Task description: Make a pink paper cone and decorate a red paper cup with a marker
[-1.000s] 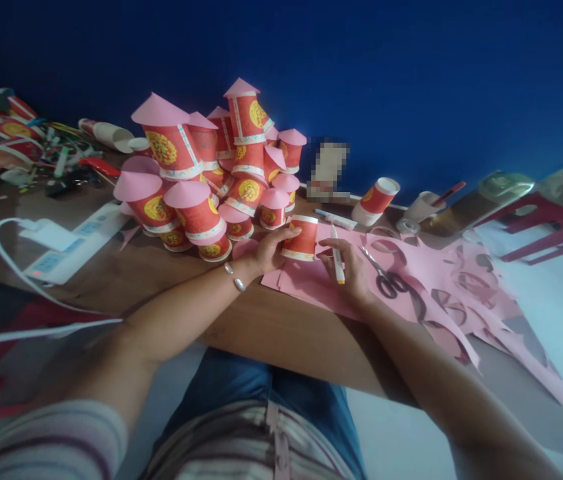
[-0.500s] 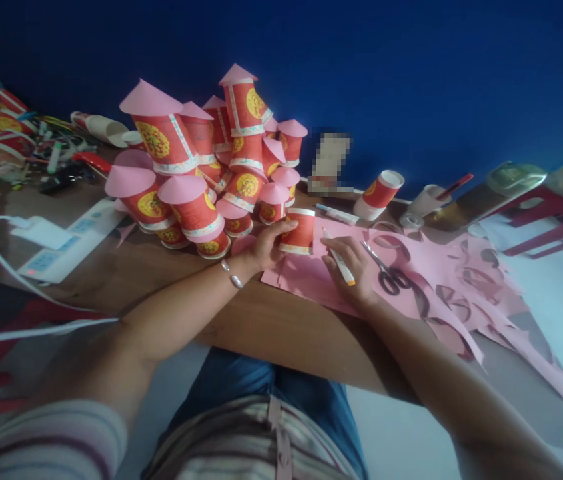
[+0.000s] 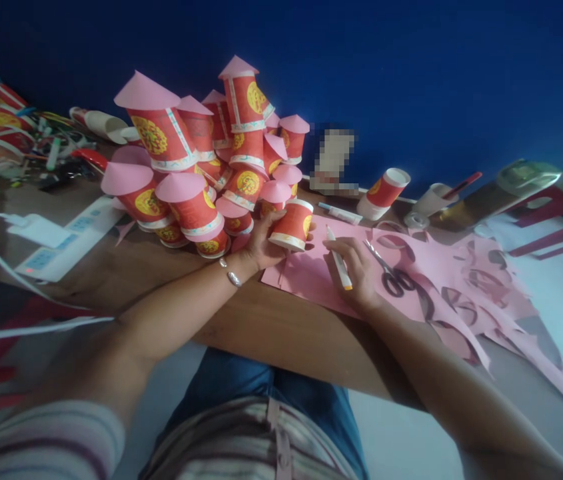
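Holds red paper cup with white bands and yellow emblem [image 3: 288, 223] near centre of frame, wrapped in closed left hand [image 3: 260, 247], long axis near upright with top leaning right. Grips slim white marker with orange end [image 3: 340, 260] in right hand [image 3: 361, 270], closed on barrel, long axis slanting up-left, tip just right of cup, not touching. Shows flat pink paper sheets [image 3: 311, 277] below both, with dark-handled metal scissors [image 3: 392, 283] right of right hand.

Smooth brown wood is being shown by the tabletop [image 3: 241, 320], matt pink paper by the cut sheets [image 3: 311, 280], and shiny metal by the scissor blades [image 3: 377, 257].
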Tool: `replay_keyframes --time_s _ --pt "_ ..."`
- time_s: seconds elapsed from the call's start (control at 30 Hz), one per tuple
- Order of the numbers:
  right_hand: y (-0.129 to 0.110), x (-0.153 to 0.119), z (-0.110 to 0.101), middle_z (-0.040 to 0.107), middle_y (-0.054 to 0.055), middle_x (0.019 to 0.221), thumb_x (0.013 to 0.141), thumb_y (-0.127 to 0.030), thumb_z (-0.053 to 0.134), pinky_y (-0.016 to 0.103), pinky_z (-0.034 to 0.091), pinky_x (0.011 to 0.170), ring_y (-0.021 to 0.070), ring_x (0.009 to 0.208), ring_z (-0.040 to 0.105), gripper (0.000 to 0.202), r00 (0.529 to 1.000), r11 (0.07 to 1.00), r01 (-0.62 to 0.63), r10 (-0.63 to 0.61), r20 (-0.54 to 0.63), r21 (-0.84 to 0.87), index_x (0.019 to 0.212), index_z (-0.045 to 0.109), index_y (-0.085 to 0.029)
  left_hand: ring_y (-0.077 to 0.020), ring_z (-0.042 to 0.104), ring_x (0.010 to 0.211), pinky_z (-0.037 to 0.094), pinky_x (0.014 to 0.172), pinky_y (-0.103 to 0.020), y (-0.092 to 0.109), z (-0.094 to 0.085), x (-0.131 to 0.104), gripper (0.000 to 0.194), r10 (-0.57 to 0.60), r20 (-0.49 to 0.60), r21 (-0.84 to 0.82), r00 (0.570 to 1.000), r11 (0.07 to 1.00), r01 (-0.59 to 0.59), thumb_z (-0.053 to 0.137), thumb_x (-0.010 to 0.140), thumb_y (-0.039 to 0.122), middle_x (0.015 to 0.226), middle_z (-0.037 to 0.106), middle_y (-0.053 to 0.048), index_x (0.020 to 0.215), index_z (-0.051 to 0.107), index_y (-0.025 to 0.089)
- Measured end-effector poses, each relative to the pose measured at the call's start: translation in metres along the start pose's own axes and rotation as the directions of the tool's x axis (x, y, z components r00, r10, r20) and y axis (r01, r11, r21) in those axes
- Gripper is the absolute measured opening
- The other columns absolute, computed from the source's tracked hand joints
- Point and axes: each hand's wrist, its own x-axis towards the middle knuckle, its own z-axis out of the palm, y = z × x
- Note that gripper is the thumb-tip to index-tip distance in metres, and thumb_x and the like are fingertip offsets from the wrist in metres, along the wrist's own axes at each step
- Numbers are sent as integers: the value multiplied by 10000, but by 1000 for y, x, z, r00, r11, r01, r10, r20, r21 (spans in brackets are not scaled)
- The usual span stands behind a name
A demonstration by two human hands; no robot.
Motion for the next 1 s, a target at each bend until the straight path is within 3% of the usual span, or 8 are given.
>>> replay_keyframes --time_s 0.23,0.4,0.6,0.7,1.0 --pt "3 -1 0 678 106 1151 1021 -319 643 335 597 668 204 845 699 333 999 1000 -13 14 48 -16 1339 571 -247 -256 759 824 618 781 -399 -3 0 -1 447 20 40 60 999 998 -22 650 818 371 982 784 -166 1150 668 73" --pt "5 -1 -2 687 99 1115 1030 -303 627 331 595 676 199 834 696 279 999 1000 -9 9 42 10 1300 596 -240 -261 750 841 613 785 -399 -5 0 0 475 53 71 105 996 993 -60 729 765 390 974 777 -159 1128 676 88" --pt "-1 5 -9 737 74 989 1029 -264 622 349 616 765 219 905 733 150 1000 998 15 -13 -22 65 1169 659 -226 -153 665 657 561 658 -294 -11 -3 5 335 179 15 174 984 968 -179 832 720 362 786 721 -24 942 674 167" --pt "-8 7 -12 757 51 929 1026 -243 625 343 626 805 196 835 742 113 999 996 39 -36 -29 80 1130 666 -226 -136 645 658 543 648 -273 -13 -2 6 250 218 -33 220 975 954 -206 816 730 332 757 701 0 864 660 190" --pt "-24 4 -12 767 61 925 995 -184 656 265 605 656 172 769 745 218 989 983 147 -149 9 106 1210 671 -220 -164 650 707 538 662 -299 -15 2 5 268 225 -61 279 973 939 -199 835 690 350 760 678 -2 830 659 204"
